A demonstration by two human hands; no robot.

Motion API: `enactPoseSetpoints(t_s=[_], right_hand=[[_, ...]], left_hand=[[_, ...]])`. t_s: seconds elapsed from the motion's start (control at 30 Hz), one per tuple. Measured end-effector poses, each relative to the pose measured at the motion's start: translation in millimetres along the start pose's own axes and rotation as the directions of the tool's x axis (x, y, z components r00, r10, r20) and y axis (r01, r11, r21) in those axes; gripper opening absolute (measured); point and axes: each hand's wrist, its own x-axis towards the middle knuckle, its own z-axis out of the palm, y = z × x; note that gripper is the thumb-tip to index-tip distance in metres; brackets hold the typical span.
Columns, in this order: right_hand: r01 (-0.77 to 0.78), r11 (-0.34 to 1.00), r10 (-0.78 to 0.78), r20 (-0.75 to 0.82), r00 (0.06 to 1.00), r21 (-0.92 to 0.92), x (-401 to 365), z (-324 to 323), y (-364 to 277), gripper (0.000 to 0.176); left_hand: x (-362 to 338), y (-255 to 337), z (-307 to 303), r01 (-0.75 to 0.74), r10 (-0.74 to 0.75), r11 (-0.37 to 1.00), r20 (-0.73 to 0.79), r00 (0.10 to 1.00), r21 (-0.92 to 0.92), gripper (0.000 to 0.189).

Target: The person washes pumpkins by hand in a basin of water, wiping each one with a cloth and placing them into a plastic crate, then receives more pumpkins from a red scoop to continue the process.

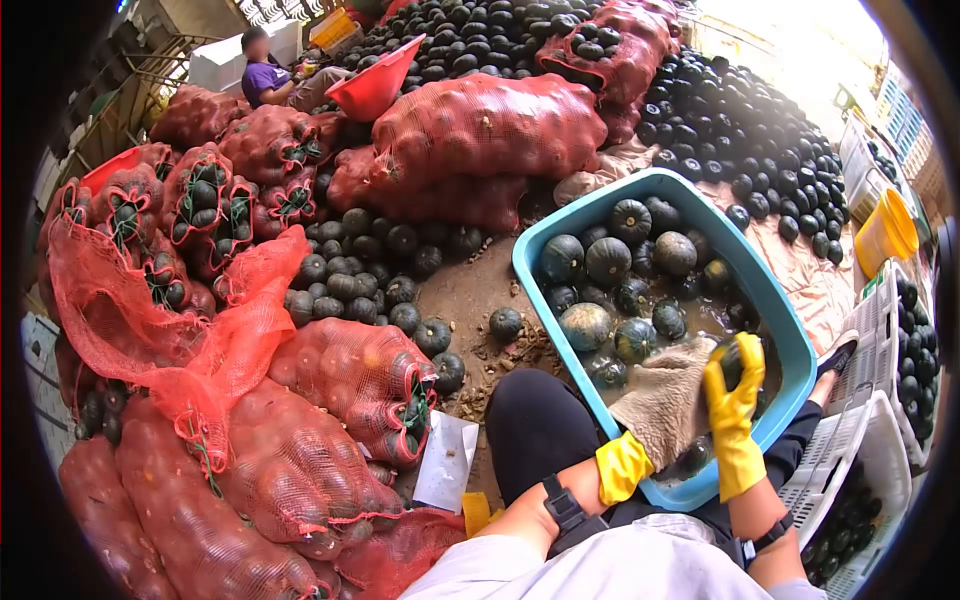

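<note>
A blue tub (545,310) of murky water holds several dark green squashes (608,261). Over its near side, my left hand (624,468) shows only its yellow glove cuff; a tan cloth (665,398) covers the rest, so its fingers are hidden. At the tub's right side, my right hand (733,405), also in a yellow glove, has its fingers wrapped round a dark green squash (733,368). The cloth lies just left of that hand. A paler, mottled squash (585,326) floats by the tub's left wall.
Red mesh sacks (490,125) of squashes lie ahead and to the left. Loose squashes (700,120) are heaped at the back. White crates (830,450) and a yellow bucket (886,233) stand right. A person (268,78) in purple sits at the back left near a red basin (377,82).
</note>
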Motion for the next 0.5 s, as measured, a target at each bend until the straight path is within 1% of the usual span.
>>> enactPoseSetpoints(t_s=[0.03,0.07,0.1,0.13,0.17,0.2,0.23,0.27,0.3,0.33,0.37,0.4,0.43,0.47,0.5], right_hand=[[-0.253,0.965,0.258,-0.087,0.962,0.064,3,2,4,0.066],[-0.1,0.995,0.101,-0.093,0.991,0.016,-3,2,3,0.066],[0.129,0.992,-0.129,0.03,0.991,0.001,-15,-3,5,0.069],[-0.028,0.959,-0.034,0.211,0.977,0.283,-17,-14,-20,0.067],[-0.234,0.833,0.009,0.41,0.912,0.501,-19,-23,-44,0.066],[-0.284,0.841,0.026,0.49,0.871,0.46,-3,-30,-44,0.065],[-0.641,0.698,0.42,0.542,0.728,0.32,10,-36,-50,0.061],[-0.618,0.719,0.444,0.473,0.761,0.319,10,-30,-31,0.059],[-0.591,0.742,0.461,0.399,0.793,0.317,12,-22,-11,0.057],[-0.21,0.977,0.192,0.268,0.944,0.041,1,-8,-74,0.055],[0.013,0.983,0.04,0.284,0.958,-0.182,-7,-7,-81,0.058],[0.03,0.991,0.013,0.315,0.949,-0.132,-14,-11,-82,0.057],[0.057,0.995,-0.027,0.346,0.938,-0.078,-13,-16,-81,0.057],[-0.116,0.991,0.078,0.432,0.898,0.063,-9,-25,-78,0.054],[-0.706,0.622,0.453,0.58,0.677,0.339,-1,-32,-96,0.051]], left_hand=[[-5,-18,17,0.15,-0.141,0.945,0.051,0.989,-0.292,0.053],[-7,-38,31,0.284,-0.252,0.79,0.134,0.958,-0.544,0.06],[-6,-38,28,0.291,-0.244,0.741,0.16,0.956,-0.605,0.069],[-7,-31,18,0.259,-0.205,0.761,0.157,0.966,-0.595,0.079],[-7,-24,8,0.206,-0.154,0.82,0.14,0.978,-0.534,0.088],[-9,-17,-1,0.132,-0.091,0.901,0.116,0.989,-0.414,0.098],[-11,-16,-1,-0.026,0.024,0.999,0.107,0.994,0.022,0.111],[-12,-16,-1,-0.168,0.139,0.873,0.096,0.986,0.457,0.124],[-12,-19,-1,-0.247,0.252,0.793,0.069,0.965,0.557,0.114],[-1,-25,8,-0.177,0.112,0.758,0.141,0.984,0.628,0.109],[-3,-34,6,-0.167,0.11,0.755,0.128,0.986,0.634,0.095],[-4,-45,0,-0.186,0.158,0.802,0.099,0.982,0.568,0.082],[-4,-53,-9,-0.235,0.236,0.848,0.059,0.97,0.476,0.068],[-3,-54,-20,-0.261,0.27,0.878,0.035,0.962,0.401,0.054],[2,-29,-31,-0.164,0.113,0.913,0.155,0.981,0.373,0.048]])
